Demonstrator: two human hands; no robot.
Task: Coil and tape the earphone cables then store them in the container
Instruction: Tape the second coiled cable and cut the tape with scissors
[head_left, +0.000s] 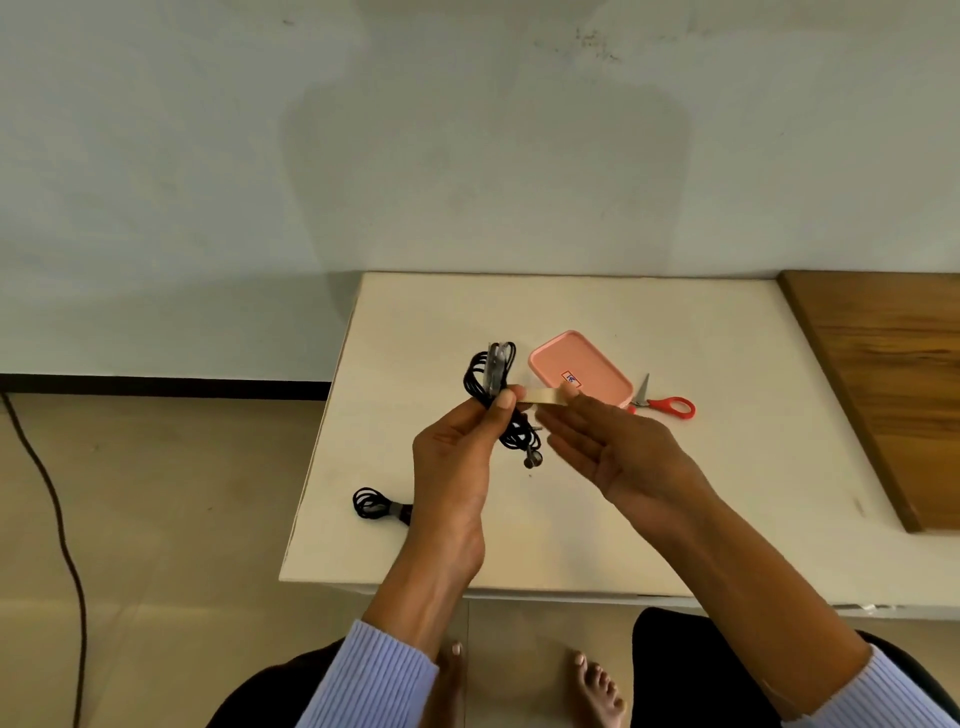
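Pinching the limp, light cable bundle at its waist, the left hand steadies it. The right hand, its other fingers straight, pinches a tape strip beyond its fingertips; the strip will likely cling and crease.

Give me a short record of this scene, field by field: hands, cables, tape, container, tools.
left hand: grips black coiled earphone cable, thumb pressing tape end
right hand: pulls beige strip of masking tape taut
second cable: black taped coil on white table
container: pink rectangular plastic box, lid on
tools: red-handled scissors beside box
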